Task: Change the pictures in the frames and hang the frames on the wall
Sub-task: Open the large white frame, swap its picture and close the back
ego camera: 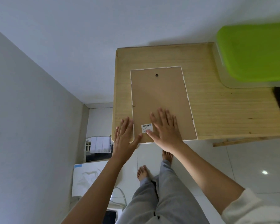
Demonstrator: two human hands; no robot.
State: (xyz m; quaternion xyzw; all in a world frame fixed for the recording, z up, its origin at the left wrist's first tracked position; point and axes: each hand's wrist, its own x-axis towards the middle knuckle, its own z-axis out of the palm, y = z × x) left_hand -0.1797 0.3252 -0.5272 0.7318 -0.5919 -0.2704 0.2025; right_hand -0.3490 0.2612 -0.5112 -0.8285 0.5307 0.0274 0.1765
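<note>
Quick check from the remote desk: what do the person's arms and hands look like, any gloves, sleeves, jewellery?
Both hands are bare: no gloves, rings or watch show on the left hand or the right hand. The left forearm is uncovered as far as the picture shows. The right arm has a cream sleeve pushed up near the elbow. Grey trousers and bare feet show below.

White-edged frame (pixel 162 101), face down on wooden table (pixel 225 113), brown backing uppermost; right hand (pixel 166 126) flat on backing, left hand (pixel 125 135) spread open at frame's left edge.
</note>
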